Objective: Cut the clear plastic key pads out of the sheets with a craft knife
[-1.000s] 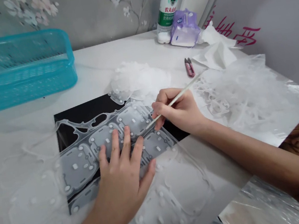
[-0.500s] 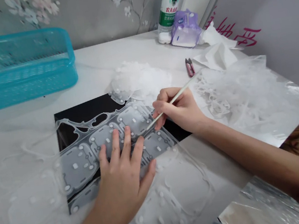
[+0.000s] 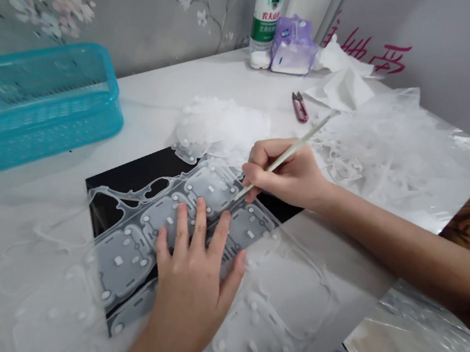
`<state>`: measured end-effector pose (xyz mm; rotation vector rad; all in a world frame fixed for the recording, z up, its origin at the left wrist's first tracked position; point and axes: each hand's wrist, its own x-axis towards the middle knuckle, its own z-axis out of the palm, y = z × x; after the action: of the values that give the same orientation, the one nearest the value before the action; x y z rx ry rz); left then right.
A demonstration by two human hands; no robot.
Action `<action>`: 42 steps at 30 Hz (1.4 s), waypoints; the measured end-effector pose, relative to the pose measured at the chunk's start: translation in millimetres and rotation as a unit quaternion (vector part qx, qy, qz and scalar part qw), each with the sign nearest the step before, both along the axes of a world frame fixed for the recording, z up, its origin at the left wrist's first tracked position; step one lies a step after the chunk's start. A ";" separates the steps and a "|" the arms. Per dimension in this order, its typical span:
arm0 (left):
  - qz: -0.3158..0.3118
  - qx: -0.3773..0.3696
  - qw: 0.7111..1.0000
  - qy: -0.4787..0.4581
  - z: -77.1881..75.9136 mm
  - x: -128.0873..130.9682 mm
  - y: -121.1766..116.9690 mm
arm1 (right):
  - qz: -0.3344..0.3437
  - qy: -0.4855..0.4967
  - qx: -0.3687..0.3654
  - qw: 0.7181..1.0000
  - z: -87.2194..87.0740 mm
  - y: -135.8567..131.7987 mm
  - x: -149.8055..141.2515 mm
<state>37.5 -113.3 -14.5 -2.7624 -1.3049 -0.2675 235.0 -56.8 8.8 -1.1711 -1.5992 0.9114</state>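
Translucent silicone sheet, dotted with white nubs, lies across one black board, five rounded cells showing; my left hand presses it flat, fingers spread open, while my right hand pinches one thin white pick, its tip at the sheet, one pair of pink snips nearby

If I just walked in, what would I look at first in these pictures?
Your eye would go first to the see-through sheet of bumpy rounded pads in the middle, lying across a black board, with the left hand pressed on it. Just right of that, the right hand holds a thin pale stick. At the back left, a bright turquoise plastic basket stands out.
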 end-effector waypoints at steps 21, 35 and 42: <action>-0.006 0.029 1.000 0.009 4.7 -3.9 0.2 | -0.199 -0.080 0.035 0.976 20.3 13.5 24.9; 0.075 -0.091 0.987 0.113 70.5 20.5 58.5 | -0.189 -0.466 -0.281 0.817 21.4 31.1 55.2; -0.005 -0.164 0.981 0.105 61.2 68.7 145.9 | -0.162 -0.474 -0.281 0.818 15.9 32.2 51.2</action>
<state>106.2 32.7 46.7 -2.9552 -1.3893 0.2594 286.2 -24.6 24.7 -2.5221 -1.7956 0.5851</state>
